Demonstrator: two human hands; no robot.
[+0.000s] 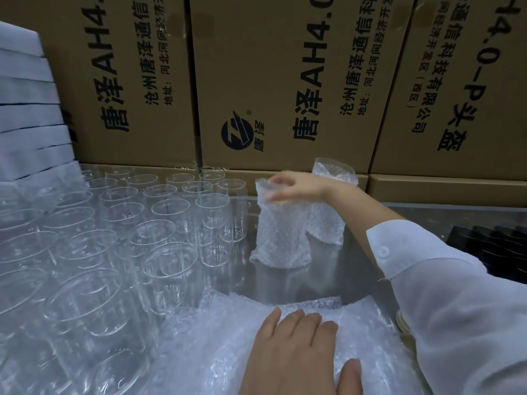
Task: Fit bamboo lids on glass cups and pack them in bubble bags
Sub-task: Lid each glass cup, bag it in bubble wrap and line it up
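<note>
Two bagged cups stand near the back of the steel counter: the nearer bagged cup under the right hand, the other bagged cup touching it behind. The right grip is closed around the bag's top over the cup mouth. The glass inside is probably heavy for its size, rigid and breakable, while the bubble film is soft and slippery, so a hold low around the body seems safer. The left hand lies flat, fingers spread, on the pile of bubble bags. Open glass cups crowd the left side, close enough to knock. Cardboard cartons wall off the rear.
</note>
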